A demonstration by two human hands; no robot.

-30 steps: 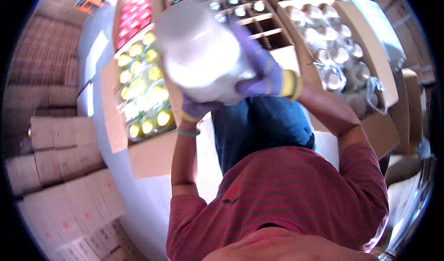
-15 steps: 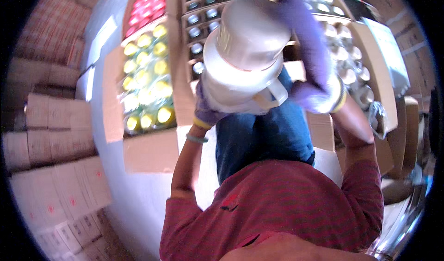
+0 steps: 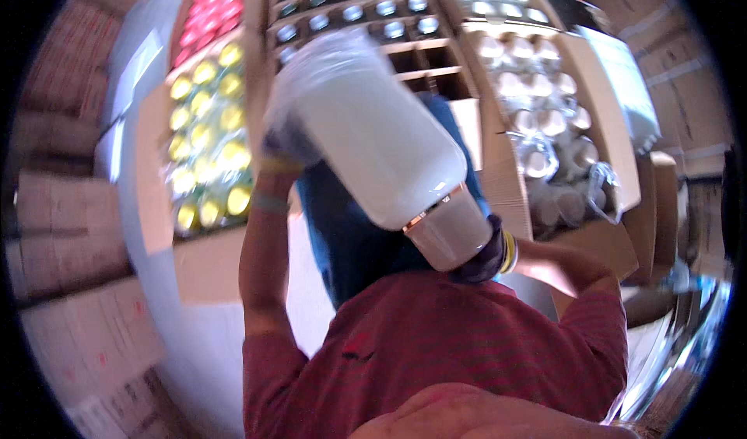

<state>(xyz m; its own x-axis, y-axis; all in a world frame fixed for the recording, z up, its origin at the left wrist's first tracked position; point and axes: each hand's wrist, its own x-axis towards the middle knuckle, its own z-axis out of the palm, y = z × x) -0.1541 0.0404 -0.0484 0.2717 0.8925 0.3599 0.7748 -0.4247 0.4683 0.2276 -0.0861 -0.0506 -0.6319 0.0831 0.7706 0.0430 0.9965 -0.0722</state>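
Observation:
A large white vacuum flask [image 3: 381, 136] lies tilted across my lap, its glossy cap [image 3: 451, 233] with a copper-coloured ring pointing to the lower right. Thin clear plastic [image 3: 331, 54] seems to cover its base end. My left hand [image 3: 292, 139], in a purple glove with a yellow cuff, is closed on the flask near that end; its fingers are partly hidden and blurred. At the cap, my gloved right hand [image 3: 484, 256] grips from beneath and the side, its fingers mostly behind the cap. The flask's handle is out of sight.
Ahead stands a divided carton [image 3: 432, 58] with dark-capped bottles and several bare cells. Cartons of yellow-capped bottles [image 3: 204, 136] and red-topped items [image 3: 214, 7] are on the left. White-capped bottles in plastic fill a carton [image 3: 626, 155] on the right. Boxes [image 3: 74, 229] are stacked far left.
The flask has swung from upright to tilted, its cap now toward my lower right. My right hand has come down to the cap. The blurred purple shape above it no longer shows.

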